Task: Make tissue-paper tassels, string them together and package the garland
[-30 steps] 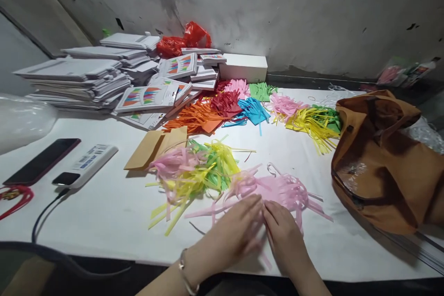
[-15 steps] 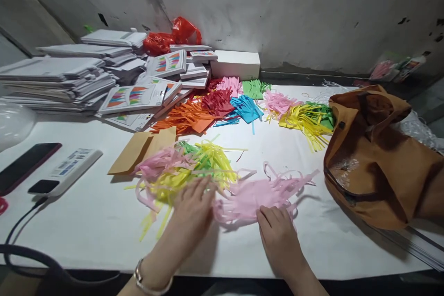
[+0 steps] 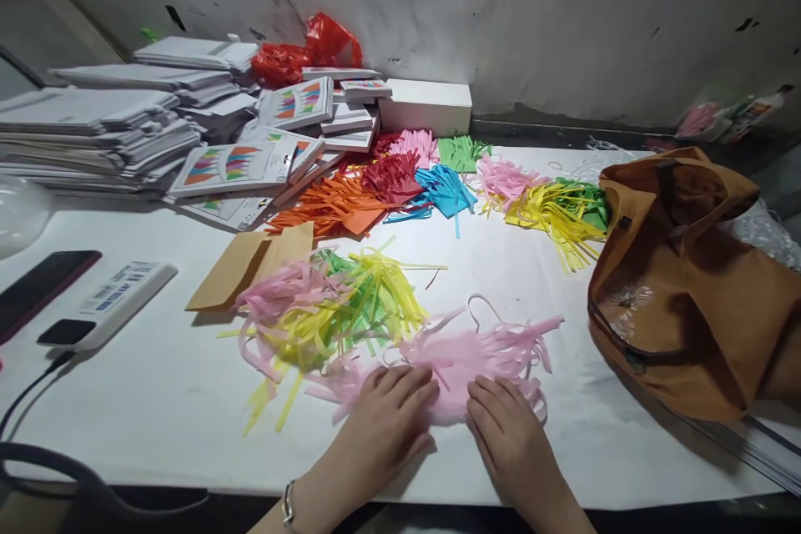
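A pink fringed paper tassel (image 3: 463, 355) lies spread on the white table in front of me, its strips fanning left and right. My left hand (image 3: 391, 409) rests over its near left part, fingers laid out and thumb apart. At the near edge my right hand (image 3: 506, 425) has its fingers bent onto the paper, the thumb hidden beneath. Just left and beyond lies a loose heap of fringed strips: pink paper strips (image 3: 291, 288), yellow strips (image 3: 394, 284) and green strips (image 3: 360, 313). A brown paper envelope (image 3: 229, 271) lies partly under this heap.
Farther back are orange fringes (image 3: 331, 204), blue fringes (image 3: 445, 190) and other yellow fringes (image 3: 551, 213). Printed boxes (image 3: 229, 167) and white stacks (image 3: 81, 117) fill the back left. A brown bag (image 3: 682, 292) stands right; a phone (image 3: 47, 288) and white power bank (image 3: 118, 304) lie left.
My left hand has moved right and nearer, from the yellow strips onto the pink tassel. The tassel now spreads farther left. My right hand stays at its near edge.
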### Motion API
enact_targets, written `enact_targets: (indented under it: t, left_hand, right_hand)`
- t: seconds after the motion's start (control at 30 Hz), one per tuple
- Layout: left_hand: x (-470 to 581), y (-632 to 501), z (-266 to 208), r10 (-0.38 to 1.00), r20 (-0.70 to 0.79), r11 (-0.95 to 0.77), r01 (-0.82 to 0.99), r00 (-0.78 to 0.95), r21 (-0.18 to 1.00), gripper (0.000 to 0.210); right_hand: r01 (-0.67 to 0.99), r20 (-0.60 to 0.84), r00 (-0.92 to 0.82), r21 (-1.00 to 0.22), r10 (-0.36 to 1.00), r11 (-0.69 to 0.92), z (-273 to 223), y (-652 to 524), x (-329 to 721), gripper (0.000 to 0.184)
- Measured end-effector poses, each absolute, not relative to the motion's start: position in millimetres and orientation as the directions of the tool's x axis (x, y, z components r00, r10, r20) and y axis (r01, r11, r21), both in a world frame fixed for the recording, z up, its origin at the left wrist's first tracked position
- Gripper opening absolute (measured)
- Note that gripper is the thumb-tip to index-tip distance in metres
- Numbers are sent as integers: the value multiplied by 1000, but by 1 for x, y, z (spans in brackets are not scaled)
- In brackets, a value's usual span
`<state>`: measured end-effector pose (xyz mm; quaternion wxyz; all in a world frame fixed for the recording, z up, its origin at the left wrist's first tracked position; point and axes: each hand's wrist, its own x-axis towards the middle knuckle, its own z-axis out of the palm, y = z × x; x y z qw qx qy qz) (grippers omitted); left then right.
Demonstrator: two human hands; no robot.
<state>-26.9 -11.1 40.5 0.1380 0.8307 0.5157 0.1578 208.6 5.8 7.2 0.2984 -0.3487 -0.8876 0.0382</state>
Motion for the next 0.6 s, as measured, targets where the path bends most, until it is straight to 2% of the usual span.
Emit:
enact_targets:
  t: [0.07, 0.17, 0.23, 0.3, 0.37, 0.47, 0.6]
  left_hand:
    - [-36, -8, 44, 947, 83, -321, 902, 310, 289, 49]
    - [-62, 0, 49, 986, 54, -162, 980, 156, 118, 52]
    - [-78, 2, 54, 989, 81, -131, 989, 125, 71, 50]
    - [-83, 0, 59, 972, 145, -201, 974, 184, 107, 49]
    - [-72, -6, 61, 924, 203, -359, 918, 324, 171, 54]
    - [-38, -14, 52, 834, 209, -551, 797, 511, 247, 52]
    - [-22, -12, 30, 835, 189, -550, 780, 517, 299, 35]
  right_hand:
    - [597, 510, -566, -287, 647, 749, 7, 6, 208, 24]
    - [595, 513, -555, -304, 654, 744, 7, 5, 204, 23]
    - [598, 516, -548, -309, 658, 740, 8, 5, 202, 21]
    - [604, 521, -544, -302, 658, 738, 9, 4, 200, 20]
    - [607, 523, -552, -282, 650, 743, 10, 3, 198, 20]
    - [587, 523, -593, -239, 612, 774, 13, 2, 197, 23]
    - [534, 539, -635, -213, 554, 818, 16, 2, 203, 27]
